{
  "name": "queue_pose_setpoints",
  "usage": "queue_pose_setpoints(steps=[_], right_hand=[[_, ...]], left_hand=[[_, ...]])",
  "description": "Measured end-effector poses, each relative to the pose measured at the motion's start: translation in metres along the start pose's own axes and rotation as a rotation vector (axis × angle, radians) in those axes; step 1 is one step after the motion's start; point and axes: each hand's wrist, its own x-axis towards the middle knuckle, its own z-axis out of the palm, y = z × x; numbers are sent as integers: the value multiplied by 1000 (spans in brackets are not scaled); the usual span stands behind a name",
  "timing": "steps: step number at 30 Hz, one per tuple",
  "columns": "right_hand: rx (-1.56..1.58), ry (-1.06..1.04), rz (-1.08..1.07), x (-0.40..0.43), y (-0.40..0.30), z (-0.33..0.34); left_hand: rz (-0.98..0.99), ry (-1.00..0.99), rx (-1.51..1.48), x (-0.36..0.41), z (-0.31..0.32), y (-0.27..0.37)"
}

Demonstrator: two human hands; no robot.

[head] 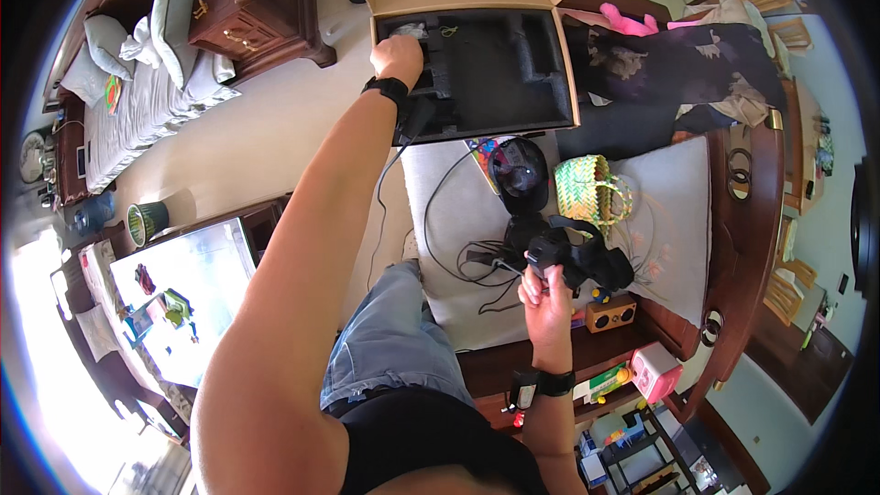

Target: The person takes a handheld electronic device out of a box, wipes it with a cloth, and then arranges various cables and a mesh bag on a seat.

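My left hand (pixel 399 56) is at the left side of an open cardboard box (pixel 566 69) lined with black foam (pixel 491 86). Its fingers curl out of sight, so what it grips is unclear. A crumpled clear plastic bag (pixel 410 30) lies just beyond the knuckles. Below the wrist, a black power adapter (pixel 419 117) rests at the foam's near corner with its cable hanging down. My right hand (pixel 548 299) pinches a small black device (pixel 548 249) above the seat cushion. Black straps and padded parts (pixel 605 262) bunch beside it.
Black cables (pixel 474 258) tangle on the pale cushion (pixel 450 302). A black cap (pixel 520 175) and a woven basket (pixel 584 189) sit near the box. A wooden speaker (pixel 612 316) stands right of my right hand. Dark wooden armrest (pixel 746 220) borders the seat.
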Motion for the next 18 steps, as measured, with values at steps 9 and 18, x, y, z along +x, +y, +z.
queue_pose_setpoints(steps=[9,18], right_hand=[[-60,-11,-2,-1,3,5],[-45,-38,-13,-2,2,7]], left_hand=[[-46,66,-194,-16,-5,2],[-44,74,-148,-4,3,0]])
